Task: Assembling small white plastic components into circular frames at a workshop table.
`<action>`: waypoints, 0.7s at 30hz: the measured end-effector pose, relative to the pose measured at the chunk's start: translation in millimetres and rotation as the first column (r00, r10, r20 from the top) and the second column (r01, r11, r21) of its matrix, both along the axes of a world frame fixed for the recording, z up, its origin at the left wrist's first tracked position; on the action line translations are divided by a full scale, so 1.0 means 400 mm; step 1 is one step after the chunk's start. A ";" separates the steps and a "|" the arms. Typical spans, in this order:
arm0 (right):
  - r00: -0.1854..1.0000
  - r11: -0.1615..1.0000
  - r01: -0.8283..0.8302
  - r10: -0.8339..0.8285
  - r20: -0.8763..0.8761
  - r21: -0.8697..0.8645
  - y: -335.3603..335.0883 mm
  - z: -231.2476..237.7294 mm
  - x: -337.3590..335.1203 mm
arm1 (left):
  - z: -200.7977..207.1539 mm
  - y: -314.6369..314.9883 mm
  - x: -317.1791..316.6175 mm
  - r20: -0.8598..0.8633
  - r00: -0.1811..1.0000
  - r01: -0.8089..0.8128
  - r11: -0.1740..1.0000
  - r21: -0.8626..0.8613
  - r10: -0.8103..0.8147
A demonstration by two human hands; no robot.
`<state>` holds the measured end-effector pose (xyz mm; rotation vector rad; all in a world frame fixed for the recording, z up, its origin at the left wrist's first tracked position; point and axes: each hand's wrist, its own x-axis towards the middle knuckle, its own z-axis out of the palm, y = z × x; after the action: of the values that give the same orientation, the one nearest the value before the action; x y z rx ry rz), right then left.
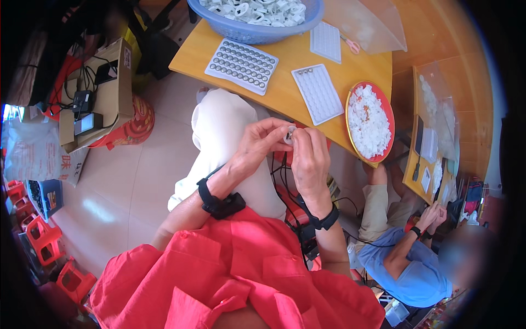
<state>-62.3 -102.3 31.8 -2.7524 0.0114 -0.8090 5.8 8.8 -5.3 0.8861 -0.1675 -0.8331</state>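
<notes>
Over my lap, my left hand (262,141) and my right hand (310,160) meet fingertip to fingertip around a small round white plastic part (289,135). Something small and dark or silvery shows in its middle, too small to make out. My left thumb and fingers pinch one side of the part, and the right fingertips press against the other. Beyond my hands on the table lies a white tray (215,72) with rows of silvery round pieces, which look like button cells. A second white tray (318,104) holds only a few such pieces at its far end.
A blue basin (263,36) of white plastic parts stands at the wooden table's (192,52) far side. To the right are a red plate (390,122) of small white pieces, another tray (325,43) and pink-handled scissors (353,46). A co-worker (405,268) in blue sits at right.
</notes>
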 end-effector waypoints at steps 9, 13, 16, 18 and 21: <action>0.950 0.977 -0.160 0.191 -0.246 0.138 -0.047 0.070 0.030 | -0.009 -0.005 0.010 -0.041 0.999 -0.012 1.000 -0.015 0.011; 0.896 0.829 0.031 0.225 -0.383 0.559 -0.083 0.118 0.069 | -0.008 -0.003 0.014 -0.070 0.997 -0.013 1.000 -0.019 0.011; 0.958 0.892 0.089 0.045 -0.284 0.443 -0.150 0.097 0.141 | -0.004 -0.003 0.015 -0.100 0.995 -0.003 0.999 -0.036 -0.001; 0.967 0.921 0.138 -0.045 -0.252 0.365 -0.201 0.061 0.200 | -0.002 -0.004 0.015 -0.106 0.994 0.005 0.999 -0.050 -0.010; 0.972 0.936 0.180 -0.123 -0.198 0.303 -0.245 0.000 0.277 | -0.001 0.000 0.013 -0.109 0.994 0.012 0.997 -0.071 -0.020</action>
<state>48.4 -200.1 31.9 -2.5226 0.3637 -0.5394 11.2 8.8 -5.6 0.7717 -0.1074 -0.8833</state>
